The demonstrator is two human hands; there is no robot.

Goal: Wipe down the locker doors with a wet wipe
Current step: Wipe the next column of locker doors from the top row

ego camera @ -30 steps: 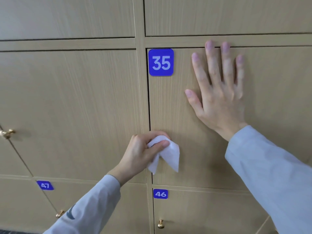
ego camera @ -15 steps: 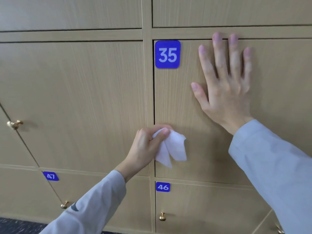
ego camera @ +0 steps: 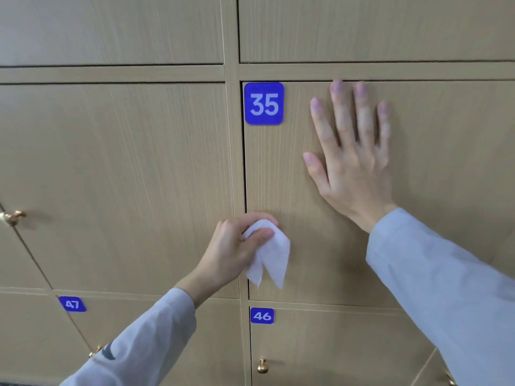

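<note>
Bright, even light; soft shadows, sharp focus, slight wide-angle bowing at edges.

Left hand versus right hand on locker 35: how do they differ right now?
The left hand grips the white wet wipe with curled fingers; the right hand holds nothing and lies flat with fingers spread. The left hand is low at door 35's left edge; the right hand is high, near the number plate. Both wear light grey-blue sleeves.
</note>
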